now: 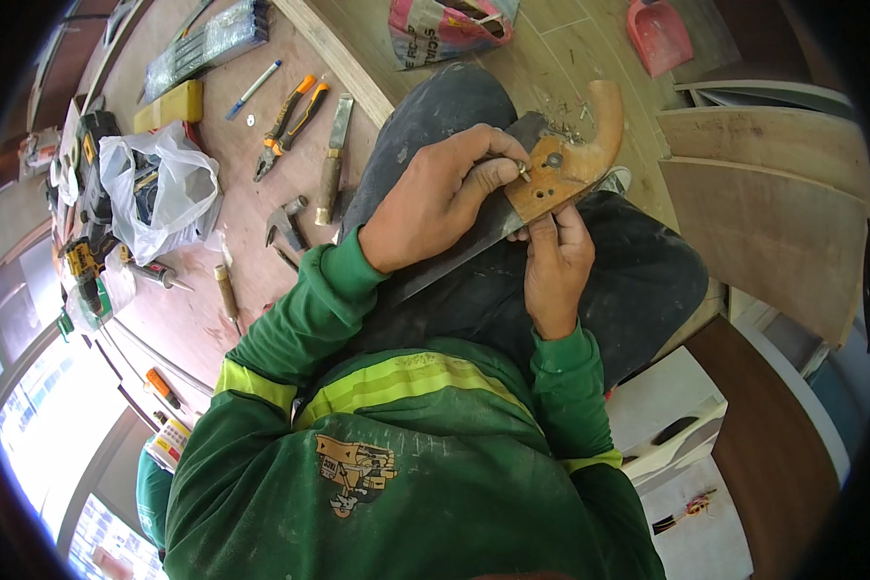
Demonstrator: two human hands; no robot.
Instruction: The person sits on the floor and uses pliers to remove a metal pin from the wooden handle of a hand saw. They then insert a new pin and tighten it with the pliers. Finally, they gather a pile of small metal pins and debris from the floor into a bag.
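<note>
A handsaw with a wooden handle [575,164] and dark steel blade [435,263] lies across my lap. My left hand [443,191] pinches a small brass-coloured fastener [522,169] at the handle's plate end, where a metal stud and dark holes show. My right hand [559,261] is closed under the lower edge of the handle, fingertips partly hidden beneath it. Left of my knee on the board [208,72] lie pliers [284,124], a chisel [333,159], a hammer [285,224] and a pen [253,90].
A plastic bag [164,198], cordless drill [79,266], yellow case [168,107] and caulking tube [158,275] sit at the left. Ahead are a sack [445,29] and red dustpan [659,39]. Wooden panels [764,242] stand at the right, a white box [667,416] below them.
</note>
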